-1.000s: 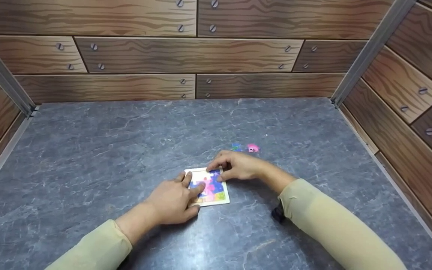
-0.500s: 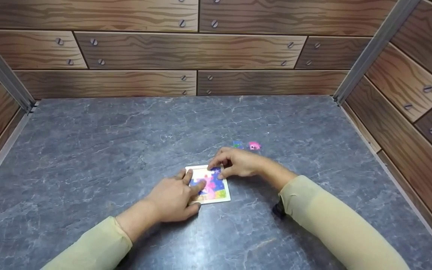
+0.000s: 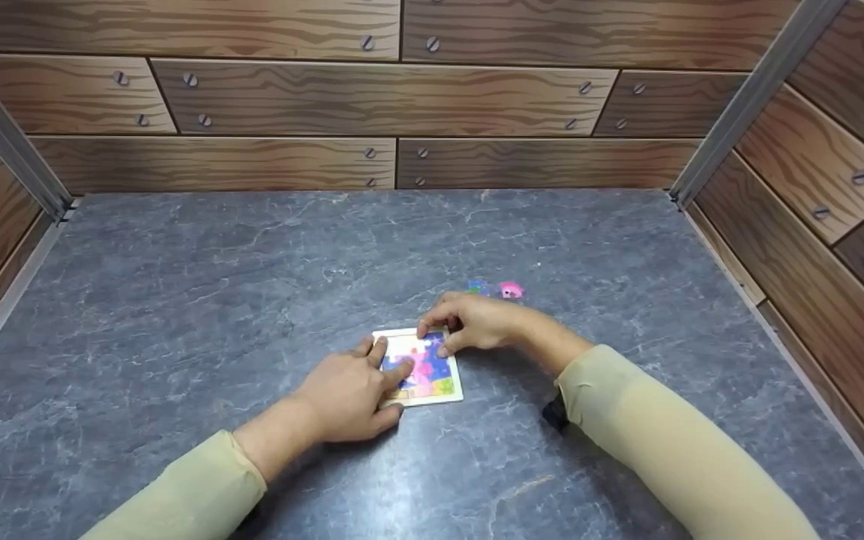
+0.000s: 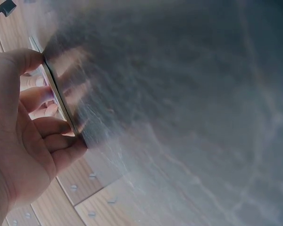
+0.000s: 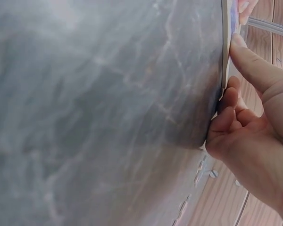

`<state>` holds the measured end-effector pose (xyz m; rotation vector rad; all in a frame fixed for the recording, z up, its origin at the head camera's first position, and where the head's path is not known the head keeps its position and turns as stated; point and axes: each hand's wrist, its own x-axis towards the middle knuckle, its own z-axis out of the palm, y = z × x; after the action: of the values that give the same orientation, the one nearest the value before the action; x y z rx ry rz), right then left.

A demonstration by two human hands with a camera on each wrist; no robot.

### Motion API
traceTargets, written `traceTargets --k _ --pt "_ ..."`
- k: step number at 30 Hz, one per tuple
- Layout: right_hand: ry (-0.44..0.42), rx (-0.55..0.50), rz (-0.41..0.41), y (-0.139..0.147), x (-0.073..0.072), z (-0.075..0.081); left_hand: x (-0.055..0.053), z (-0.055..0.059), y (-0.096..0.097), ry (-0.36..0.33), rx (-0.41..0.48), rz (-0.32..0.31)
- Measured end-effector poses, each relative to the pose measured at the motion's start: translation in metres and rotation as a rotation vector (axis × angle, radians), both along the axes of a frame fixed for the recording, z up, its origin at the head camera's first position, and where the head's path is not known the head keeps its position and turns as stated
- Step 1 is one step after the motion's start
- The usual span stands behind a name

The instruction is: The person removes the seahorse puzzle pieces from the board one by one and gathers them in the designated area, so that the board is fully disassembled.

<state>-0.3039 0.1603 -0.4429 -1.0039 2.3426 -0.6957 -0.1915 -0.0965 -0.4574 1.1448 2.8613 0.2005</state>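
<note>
A small white-rimmed jigsaw puzzle board lies on the table, its picture pink, blue and yellow, with a bare white area at the upper left. My left hand rests over its left side, fingers spread; the index finger touches the picture and the thumb is at the near edge. At the upper right corner, my right hand has thumb and curled index finger about a dark blue puzzle piece. Both wrist views show the board edge-on, its edge beside the left fingers and its edge beside the right thumb.
Beyond my right hand lie a pink puzzle piece and a blue-green puzzle piece, the latter close to the knuckles. Wood-patterned walls with metal corner posts bound the grey marbled table.
The whole head view has shifted slightly as the camera tilted. Both hands keep nearly the same place on the board, and the two loose pieces have not moved.
</note>
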Motion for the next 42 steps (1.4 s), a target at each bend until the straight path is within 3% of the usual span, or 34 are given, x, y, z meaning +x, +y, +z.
traceTargets --k 6,12,20,42 --pt "-0.022 0.024 -0.008 0.000 -0.001 0.002 0.000 0.000 0.001 0.013 0.007 -0.008" --pt "-0.035 -0.055 -0.005 0.004 0.003 -0.001 0.000 0.000 0.001 -0.004 0.004 -0.004" --pt "-0.020 -0.087 0.016 0.005 0.005 -0.003 0.000 -0.001 0.000 0.014 0.029 -0.002" --pt "0.016 -0.141 -0.032 0.005 0.012 -0.011 0.001 -0.001 -0.001 0.004 0.023 0.002"
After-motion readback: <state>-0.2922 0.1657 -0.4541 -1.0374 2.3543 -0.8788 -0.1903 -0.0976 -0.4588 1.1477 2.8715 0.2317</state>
